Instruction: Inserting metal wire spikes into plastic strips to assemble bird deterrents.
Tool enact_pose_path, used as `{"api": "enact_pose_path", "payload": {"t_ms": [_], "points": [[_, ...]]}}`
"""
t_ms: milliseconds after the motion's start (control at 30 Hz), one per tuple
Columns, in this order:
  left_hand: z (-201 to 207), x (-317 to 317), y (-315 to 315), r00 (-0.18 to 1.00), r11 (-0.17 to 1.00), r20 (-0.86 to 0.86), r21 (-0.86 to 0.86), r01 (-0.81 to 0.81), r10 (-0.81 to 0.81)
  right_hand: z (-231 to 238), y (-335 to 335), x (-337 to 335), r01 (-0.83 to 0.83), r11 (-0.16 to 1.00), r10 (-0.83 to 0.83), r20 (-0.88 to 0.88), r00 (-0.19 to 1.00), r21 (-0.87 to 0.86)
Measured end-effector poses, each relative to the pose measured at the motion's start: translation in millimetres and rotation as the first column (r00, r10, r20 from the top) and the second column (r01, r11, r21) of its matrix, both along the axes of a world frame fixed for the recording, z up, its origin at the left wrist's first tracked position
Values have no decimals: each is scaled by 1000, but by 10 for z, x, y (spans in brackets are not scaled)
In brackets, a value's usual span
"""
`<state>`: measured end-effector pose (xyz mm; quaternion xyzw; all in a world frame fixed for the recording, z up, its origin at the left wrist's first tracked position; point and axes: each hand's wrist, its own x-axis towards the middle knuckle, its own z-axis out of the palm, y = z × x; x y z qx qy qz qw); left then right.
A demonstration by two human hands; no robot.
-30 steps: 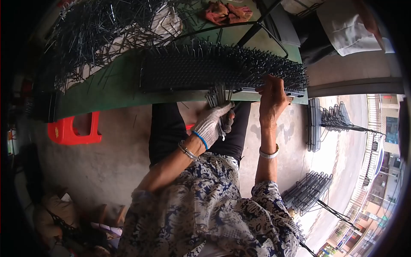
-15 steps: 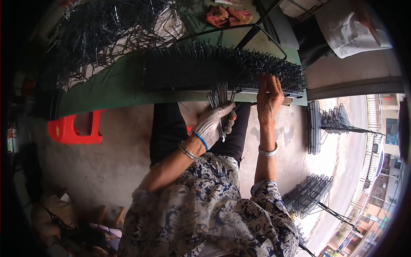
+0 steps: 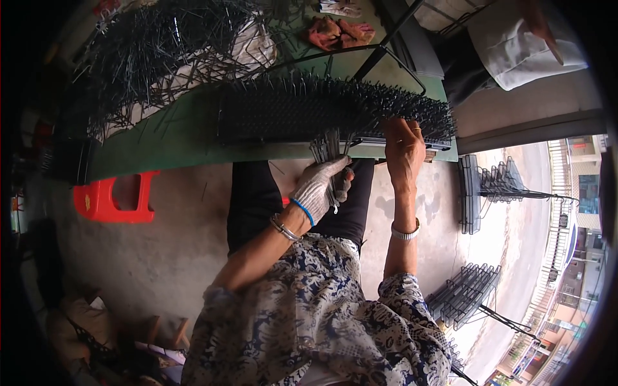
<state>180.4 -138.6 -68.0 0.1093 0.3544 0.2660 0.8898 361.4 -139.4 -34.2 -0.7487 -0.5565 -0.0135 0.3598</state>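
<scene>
A long black panel [image 3: 277, 119] lies along the near edge of the green table, with dense rows of thin black pins [image 3: 322, 85] standing in it, thickest toward the right. My left hand [image 3: 317, 186], in a white knitted glove with a blue cuff, is closed round a bundle of thin grey rods [image 3: 327, 147] just below the panel's front edge. Bare, my right hand [image 3: 404, 151] reaches into the pins at the panel's right end. Its fingers are bent together among them, and whatever they grip is hidden.
A tangled heap of black thin rods [image 3: 161, 58] spreads over pale sacking [image 3: 248, 48] at the far left. Pinkish gloves [image 3: 340, 33] lie farther back near a black metal bar [image 3: 386, 48]. A red stool [image 3: 138, 215] stands at left. Wire racks [image 3: 470, 193] and another person's pale garment [image 3: 515, 48] appear right.
My right hand has shifted slightly down and left among the pins. The left hand keeps the bundle in nearly the same place. The whole view has moved a little.
</scene>
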Motion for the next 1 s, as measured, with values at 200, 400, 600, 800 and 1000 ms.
{"api": "enact_pose_path", "payload": {"t_ms": [200,400,600,800,1000], "points": [[29,-35,46,1000,999,-13,-18,-28,28,-97,-100,-110,7,1000,-7,24,1000,-5],[5,-64,85,1000,1000,-27,25,0,1,60,-61,-214,-182,978,81,-610,788,-106],[2,-73,106,999,999,-26,23,-38,39,127,65,-227,-434,897,163,-851,499,-82],[3,-48,222,984,978,-47,-108,-177,173,134,296,-271,-183,972,230,-424,876,150],[-157,-18,210,993,991,-32,-68,-114,112,-83,552,-183,-104,970,122,-69,990,220]]}}
